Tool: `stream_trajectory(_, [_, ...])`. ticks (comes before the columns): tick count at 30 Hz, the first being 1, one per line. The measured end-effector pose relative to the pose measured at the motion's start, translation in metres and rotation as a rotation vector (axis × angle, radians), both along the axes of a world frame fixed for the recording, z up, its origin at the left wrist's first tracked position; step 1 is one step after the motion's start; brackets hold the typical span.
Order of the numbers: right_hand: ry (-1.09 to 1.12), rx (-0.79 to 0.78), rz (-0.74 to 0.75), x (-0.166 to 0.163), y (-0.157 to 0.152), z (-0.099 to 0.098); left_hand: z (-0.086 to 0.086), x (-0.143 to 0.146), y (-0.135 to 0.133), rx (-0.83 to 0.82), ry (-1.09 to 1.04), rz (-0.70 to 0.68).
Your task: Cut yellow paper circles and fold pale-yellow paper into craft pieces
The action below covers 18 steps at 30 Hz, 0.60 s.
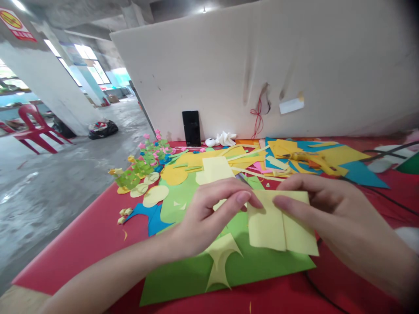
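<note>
Between my two hands is a pale yellow sheet of paper (266, 231), held up over a green sheet (183, 279). A vertical fold or edge runs down its middle. My right hand (322, 205) pinches its upper right part, thumb in front and fingers behind. At its upper left corner, my left hand (218, 209) grips with the thumb and fingers closed together. Below my left hand, a pale yellow offcut (221, 266) with curved cut edges lies on the green sheet. Another pale yellow piece (216, 169) lies behind my left hand.
A yellow glue gun (316, 162) with a cord lies at the back right among paper scraps. Small paper flowers (153, 150) and pale yellow discs (156, 196) are at the left. A black phone (191, 128) leans on the partition (212, 78). Red covering (75, 244) spans the table.
</note>
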State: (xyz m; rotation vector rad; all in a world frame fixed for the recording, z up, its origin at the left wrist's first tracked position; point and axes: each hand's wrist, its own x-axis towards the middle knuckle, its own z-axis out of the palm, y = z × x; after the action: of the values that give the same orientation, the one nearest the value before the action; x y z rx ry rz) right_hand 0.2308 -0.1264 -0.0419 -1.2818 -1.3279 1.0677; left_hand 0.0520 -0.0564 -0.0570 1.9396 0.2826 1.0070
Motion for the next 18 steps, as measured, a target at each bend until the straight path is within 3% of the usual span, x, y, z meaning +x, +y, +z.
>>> stream_trajectory(4, [-0.251, 0.105, 0.129, -0.0041, 0.0048, 0.0015, 0.0049, 0.0014, 0.0021, 0.138, 0.109, -0.03])
stream_trajectory(8, [-0.317, 0.09, 0.199, -0.0074, 0.0052, 0.0016, 0.0055, 0.0049, 0.0024, 0.228, 0.17, -0.093])
stream_trajectory(18, [-0.394, 0.29, 0.048, -0.0078, -0.0002, 0.0001, 0.0069, 0.0023, 0.0025, 0.091, 0.211, -0.111])
